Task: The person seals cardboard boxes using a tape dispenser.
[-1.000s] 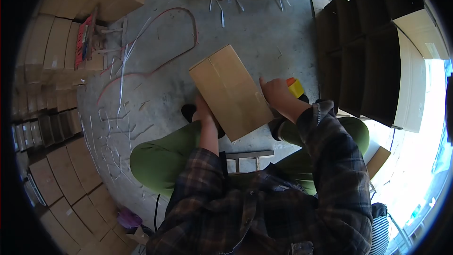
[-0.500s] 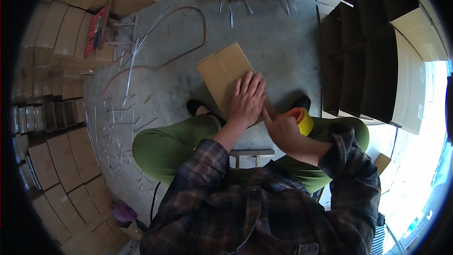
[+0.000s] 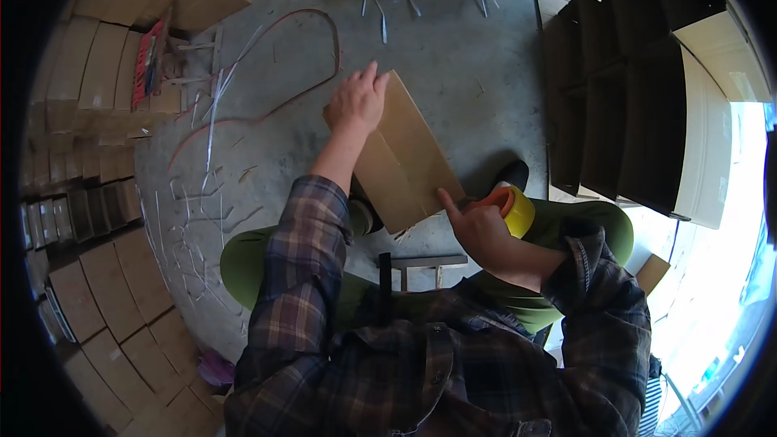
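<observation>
At carton (image 3: 407,170) edges, left hand (image 3: 358,103) flat on far end, tape (image 3: 524,210) in right hand (image 3: 484,235), wide floor (image 3: 461,57) alongside.

Box (image 3: 411,166): matt cardboard. Tape roll (image 3: 524,212): smooth plastic. Floor (image 3: 453,40): matt concrete.

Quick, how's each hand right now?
Left hand: open, laid over a brown rectangular cardboard box.
Right hand: holding a ring-shaped yellow-and-orange tape roll.
</observation>
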`<state>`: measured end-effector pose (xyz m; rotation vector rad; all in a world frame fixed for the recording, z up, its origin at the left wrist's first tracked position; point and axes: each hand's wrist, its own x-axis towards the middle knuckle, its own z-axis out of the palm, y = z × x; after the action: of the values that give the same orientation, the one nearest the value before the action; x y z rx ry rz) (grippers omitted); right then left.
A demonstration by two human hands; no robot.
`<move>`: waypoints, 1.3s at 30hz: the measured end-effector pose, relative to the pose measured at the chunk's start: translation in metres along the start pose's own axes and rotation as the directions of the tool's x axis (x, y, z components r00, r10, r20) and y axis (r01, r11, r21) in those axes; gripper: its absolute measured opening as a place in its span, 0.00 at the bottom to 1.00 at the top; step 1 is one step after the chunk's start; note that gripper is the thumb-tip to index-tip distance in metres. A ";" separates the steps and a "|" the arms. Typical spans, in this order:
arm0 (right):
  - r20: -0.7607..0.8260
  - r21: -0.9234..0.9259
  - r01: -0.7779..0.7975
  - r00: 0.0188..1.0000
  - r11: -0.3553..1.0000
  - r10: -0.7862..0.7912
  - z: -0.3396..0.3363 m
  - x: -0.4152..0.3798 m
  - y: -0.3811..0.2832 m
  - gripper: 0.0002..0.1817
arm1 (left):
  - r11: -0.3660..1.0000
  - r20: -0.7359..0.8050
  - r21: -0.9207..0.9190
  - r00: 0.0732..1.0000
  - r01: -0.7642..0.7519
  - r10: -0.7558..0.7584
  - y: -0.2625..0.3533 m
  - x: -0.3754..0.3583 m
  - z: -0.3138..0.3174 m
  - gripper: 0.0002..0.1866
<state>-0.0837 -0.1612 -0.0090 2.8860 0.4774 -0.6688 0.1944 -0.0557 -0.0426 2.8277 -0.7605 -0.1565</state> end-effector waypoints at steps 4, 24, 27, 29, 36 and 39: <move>0.013 -0.058 0.022 1.000 0.998 -0.021 -0.007 0.003 -0.002 0.38 | 0.968 0.285 0.032 0.926 0.250 -0.248 -0.005 0.021 -0.011 0.31; 0.104 0.145 -0.464 0.886 0.874 0.453 0.021 0.009 0.057 0.38 | 0.229 0.182 -0.885 0.754 0.405 -0.631 -0.100 -0.088 0.099 0.38; 0.164 0.247 -0.505 0.863 0.827 0.478 0.015 0.017 0.067 0.37 | -0.008 0.581 -0.761 0.676 0.649 -0.453 -0.066 -0.137 0.158 0.43; 0.202 0.312 -0.535 0.845 0.785 0.496 0.015 0.017 0.070 0.37 | -0.101 0.749 -0.639 0.587 0.762 -0.307 -0.053 -0.154 0.181 0.46; 0.205 0.336 -0.555 0.832 0.761 0.516 0.039 0.029 0.086 0.37 | -0.400 0.643 -0.744 0.735 0.535 -0.212 -0.059 -0.132 0.128 0.30; 0.145 0.344 -0.492 0.869 0.800 0.473 0.036 0.029 0.087 0.35 | -0.199 0.506 -0.862 0.789 0.466 -0.349 -0.059 -0.110 0.083 0.23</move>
<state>-0.0447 -0.2422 -0.0485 3.1148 -0.4465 -0.8057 0.1150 0.0350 -0.1319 1.3589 0.3969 -0.6395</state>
